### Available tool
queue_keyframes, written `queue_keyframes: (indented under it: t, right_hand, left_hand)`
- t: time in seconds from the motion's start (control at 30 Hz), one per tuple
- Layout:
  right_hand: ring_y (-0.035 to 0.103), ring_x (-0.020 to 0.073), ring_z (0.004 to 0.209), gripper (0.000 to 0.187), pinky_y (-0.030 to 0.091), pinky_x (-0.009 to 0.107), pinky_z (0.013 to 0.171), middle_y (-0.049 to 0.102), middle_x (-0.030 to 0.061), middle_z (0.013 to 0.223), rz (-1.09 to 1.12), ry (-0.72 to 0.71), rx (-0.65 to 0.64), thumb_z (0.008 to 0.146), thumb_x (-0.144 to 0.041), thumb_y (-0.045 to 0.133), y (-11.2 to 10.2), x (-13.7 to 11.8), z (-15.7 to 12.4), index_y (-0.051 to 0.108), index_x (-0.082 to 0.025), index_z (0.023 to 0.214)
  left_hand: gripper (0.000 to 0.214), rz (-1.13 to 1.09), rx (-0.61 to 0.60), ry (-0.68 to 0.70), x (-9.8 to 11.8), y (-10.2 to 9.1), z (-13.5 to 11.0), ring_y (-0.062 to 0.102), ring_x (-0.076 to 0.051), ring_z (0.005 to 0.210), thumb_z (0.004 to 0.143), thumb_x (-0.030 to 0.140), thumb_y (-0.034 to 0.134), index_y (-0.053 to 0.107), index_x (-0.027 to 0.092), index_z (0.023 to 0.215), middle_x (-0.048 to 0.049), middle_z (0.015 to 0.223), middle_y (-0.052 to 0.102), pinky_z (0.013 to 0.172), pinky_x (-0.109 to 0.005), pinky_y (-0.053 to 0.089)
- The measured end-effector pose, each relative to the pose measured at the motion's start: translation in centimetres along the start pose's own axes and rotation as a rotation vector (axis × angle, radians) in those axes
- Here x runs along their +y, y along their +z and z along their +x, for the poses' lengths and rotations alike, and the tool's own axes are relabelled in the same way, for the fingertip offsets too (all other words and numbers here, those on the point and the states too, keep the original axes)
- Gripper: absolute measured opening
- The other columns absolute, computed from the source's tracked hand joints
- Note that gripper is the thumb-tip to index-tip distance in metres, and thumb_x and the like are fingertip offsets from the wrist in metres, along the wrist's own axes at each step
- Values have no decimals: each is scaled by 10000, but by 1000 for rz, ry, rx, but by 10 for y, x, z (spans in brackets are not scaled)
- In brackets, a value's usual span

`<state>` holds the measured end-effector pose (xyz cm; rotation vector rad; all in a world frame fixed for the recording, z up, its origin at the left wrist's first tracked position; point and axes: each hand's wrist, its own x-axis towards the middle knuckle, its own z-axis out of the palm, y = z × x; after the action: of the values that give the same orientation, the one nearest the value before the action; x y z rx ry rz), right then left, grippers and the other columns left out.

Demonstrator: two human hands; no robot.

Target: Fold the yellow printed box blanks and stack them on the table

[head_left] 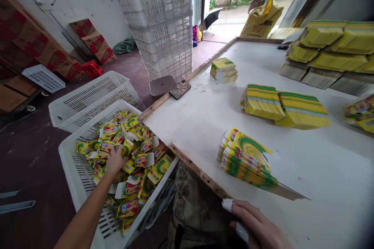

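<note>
My left hand (115, 161) reaches into a white plastic crate (66, 173) filled with small yellow-and-green printed cartons (131, 188), several with white end flaps standing out. Its fingers are closed on one small carton (127, 148) at the top of the heap. My right hand (258, 223) is by the near edge of the white table (198, 132), with white wraps on the thumb and a finger. Those fingers are apart, and nothing shows between them. Beyond it lies a fanned stack of flat cartons (248, 159).
More carton bundles (260, 101) lie across the table, with a large stack (336, 50) at far right. A phone (180, 89) rests on the wooden edge beside a brown stool (162, 85). Tall stacked crates (160, 19) and another crate (90, 93) stand on the floor.
</note>
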<state>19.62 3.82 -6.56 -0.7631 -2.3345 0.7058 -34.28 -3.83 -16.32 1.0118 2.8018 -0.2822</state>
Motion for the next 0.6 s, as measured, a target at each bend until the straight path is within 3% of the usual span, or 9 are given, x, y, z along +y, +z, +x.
queue_keyframes:
  t: [0.13,0.23,0.33,0.47,0.6]
  right_hand:
    - [757,178,927,366,612,197,802,760,90,1073,-7,-5,0,842,-82,536,-1,-3,1,632,-225,1166]
    - [748,175,952,367,608,205,824,755,81,1083,3,-16,-24,846,-78,540,-2,-2,1,622,-227,1171]
    - [736,177,979,353,604,215,833,748,74,1096,16,-3,-65,856,-81,542,-3,-2,-1,625,-237,1161]
    - [733,180,966,326,605,231,820,745,73,1080,35,35,-62,867,-87,527,-7,-7,-2,636,-239,1133]
    - [723,173,945,309,598,239,804,735,74,1071,68,144,-111,877,-77,501,-11,-18,-1,644,-228,1105]
  left_hand:
    - [619,-20,-107,131,0,20,-41,632,-345,1120,853,260,514,372,133,1442,-189,1240,645,889,-394,487]
    - [671,-17,-144,180,-9,21,-65,657,-299,1093,813,156,524,343,164,1459,-143,1199,678,848,-338,501]
    - [716,20,-118,169,-16,9,-76,626,-337,1145,729,46,521,391,142,1426,-188,1272,627,879,-389,492]
    - [680,27,-5,186,-6,-11,-67,541,-398,1239,721,36,484,412,114,1393,-239,1411,492,970,-505,435]
    - [607,-75,121,254,38,-22,-33,444,-382,1336,848,269,509,360,54,1395,-262,1424,449,1041,-457,404]
